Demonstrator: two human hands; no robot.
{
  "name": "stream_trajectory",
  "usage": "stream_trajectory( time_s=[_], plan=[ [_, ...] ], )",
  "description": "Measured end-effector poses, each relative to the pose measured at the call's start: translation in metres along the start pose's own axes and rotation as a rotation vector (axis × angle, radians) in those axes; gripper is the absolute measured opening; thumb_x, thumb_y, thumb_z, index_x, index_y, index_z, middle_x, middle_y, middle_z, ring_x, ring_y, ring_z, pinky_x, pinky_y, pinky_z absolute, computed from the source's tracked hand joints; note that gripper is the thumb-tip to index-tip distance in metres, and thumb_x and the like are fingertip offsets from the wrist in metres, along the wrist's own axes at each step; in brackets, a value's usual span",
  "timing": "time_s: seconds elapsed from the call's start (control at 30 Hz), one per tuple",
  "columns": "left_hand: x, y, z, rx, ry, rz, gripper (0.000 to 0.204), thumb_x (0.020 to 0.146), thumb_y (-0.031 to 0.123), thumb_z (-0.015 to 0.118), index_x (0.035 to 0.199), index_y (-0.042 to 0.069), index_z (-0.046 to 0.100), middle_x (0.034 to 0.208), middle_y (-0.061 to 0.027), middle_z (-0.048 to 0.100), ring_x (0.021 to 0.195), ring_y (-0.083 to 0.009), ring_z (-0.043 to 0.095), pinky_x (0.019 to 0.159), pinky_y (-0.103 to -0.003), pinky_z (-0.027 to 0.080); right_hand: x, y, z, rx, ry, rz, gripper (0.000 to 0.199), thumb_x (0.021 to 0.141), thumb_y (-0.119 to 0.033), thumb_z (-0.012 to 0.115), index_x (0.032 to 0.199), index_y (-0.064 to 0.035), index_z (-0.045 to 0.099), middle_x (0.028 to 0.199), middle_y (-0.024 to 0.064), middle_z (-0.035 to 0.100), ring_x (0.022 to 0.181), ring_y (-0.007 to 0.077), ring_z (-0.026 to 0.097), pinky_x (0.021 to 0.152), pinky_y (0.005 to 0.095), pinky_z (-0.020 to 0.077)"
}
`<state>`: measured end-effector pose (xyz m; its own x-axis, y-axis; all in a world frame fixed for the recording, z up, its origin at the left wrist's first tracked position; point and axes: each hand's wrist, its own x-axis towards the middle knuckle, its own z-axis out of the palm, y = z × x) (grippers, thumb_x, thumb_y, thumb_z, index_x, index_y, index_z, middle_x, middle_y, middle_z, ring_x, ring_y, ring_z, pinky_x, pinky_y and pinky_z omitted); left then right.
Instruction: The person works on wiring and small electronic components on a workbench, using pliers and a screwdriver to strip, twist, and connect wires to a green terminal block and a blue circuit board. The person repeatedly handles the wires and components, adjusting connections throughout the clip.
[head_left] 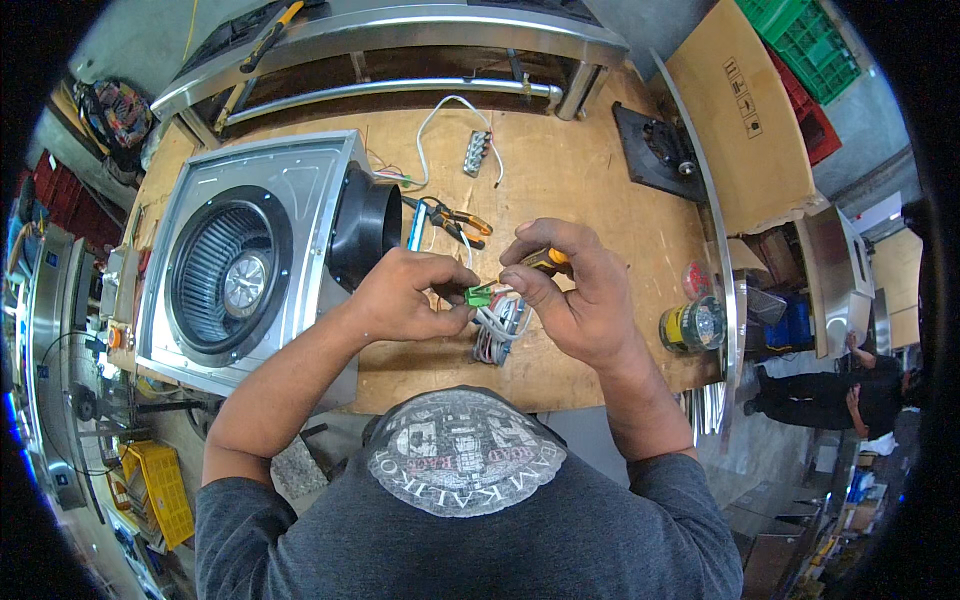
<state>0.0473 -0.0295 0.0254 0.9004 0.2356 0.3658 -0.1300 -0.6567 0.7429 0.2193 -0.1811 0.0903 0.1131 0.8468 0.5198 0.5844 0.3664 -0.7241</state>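
Over the wooden desk (590, 180), just right of the metal blower housing (250, 265) and its black outlet duct (365, 230), the left hand (405, 295) has its fingers closed on a small green connector (478, 295) from which white and red wires (497, 330) hang down to the desk. The right hand (575, 290), touching the same connector from the side away from the housing, grips a yellow-handled tool (548, 260) in curled fingers. Orange-handled pliers (455, 222) lie beyond the hands beside the duct, a terminal strip (477, 152) farther back, and a yellow tape roll (690, 325) well right of the housing.
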Motion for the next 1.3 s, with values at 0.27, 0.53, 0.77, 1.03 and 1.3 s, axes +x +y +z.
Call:
stream_trajectory(
  time_s=[0.27, 0.53, 0.77, 1.03, 1.3],
  plan=[
    [-0.002, -0.004, 0.003, -0.01, -0.004, -0.024, 0.026, 0.072, 0.013, 0.075, 0.094, 0.0, 0.07, 0.082, -0.0137, 0.071, 0.075, -0.0227, 0.073, 0.069, -0.032, 0.057, 0.013, -0.013, -0.006, -0.149, -0.161, 0.037, 0.049, 0.083, -0.008, 0.071, 0.128, -0.0049, 0.055, 0.111, 0.0161, 0.066, 0.092, 0.0299, 0.069, 0.079, 0.0363, 0.0554],
    [-0.001, -0.005, 0.001, 0.016, -0.013, -0.057, 0.03, 0.07, 0.015, 0.076, 0.095, 0.001, 0.07, 0.081, -0.0147, 0.07, 0.074, -0.0247, 0.072, 0.067, -0.034, 0.057, 0.017, 0.001, 0.001, -0.06, -0.039, -0.128, 0.044, 0.079, -0.008, 0.077, 0.121, -0.005, 0.061, 0.101, 0.0127, 0.07, 0.085, 0.0239, 0.071, 0.076, 0.0331, 0.054],
    [0.001, -0.002, 0.0, 0.036, -0.054, -0.086, 0.03, 0.069, 0.016, 0.077, 0.094, 0.001, 0.069, 0.082, -0.0153, 0.07, 0.072, -0.026, 0.072, 0.067, -0.035, 0.057, 0.017, 0.009, 0.005, -0.241, 0.001, -0.15, 0.053, 0.078, -0.007, 0.078, 0.127, -0.0059, 0.057, 0.109, 0.0151, 0.068, 0.092, 0.0249, 0.069, 0.078, 0.034, 0.0528],
    [0.0, -0.014, 0.004, 0.083, -0.003, -0.069, 0.027, 0.072, 0.017, 0.075, 0.092, 0.0, 0.069, 0.077, -0.0149, 0.07, 0.07, -0.0255, 0.072, 0.064, -0.035, 0.057, 0.019, 0.005, 0.004, -0.225, -0.089, 0.102, 0.058, 0.079, -0.006, 0.075, 0.133, -0.0072, 0.053, 0.116, 0.0164, 0.066, 0.097, 0.0256, 0.068, 0.08, 0.034, 0.0529],
    [0.0, -0.016, 0.002, 0.063, 0.029, -0.078, 0.026, 0.069, 0.014, 0.073, 0.091, 0.0, 0.068, 0.078, -0.016, 0.07, 0.069, -0.0285, 0.071, 0.065, -0.036, 0.056, 0.023, 0.013, 0.01, 0.049, -0.135, 0.091, 0.048, 0.082, -0.002, 0.072, 0.127, -0.0064, 0.057, 0.109, 0.0156, 0.066, 0.086, 0.0217, 0.069, 0.075, 0.0316, 0.0542]
  ],
)
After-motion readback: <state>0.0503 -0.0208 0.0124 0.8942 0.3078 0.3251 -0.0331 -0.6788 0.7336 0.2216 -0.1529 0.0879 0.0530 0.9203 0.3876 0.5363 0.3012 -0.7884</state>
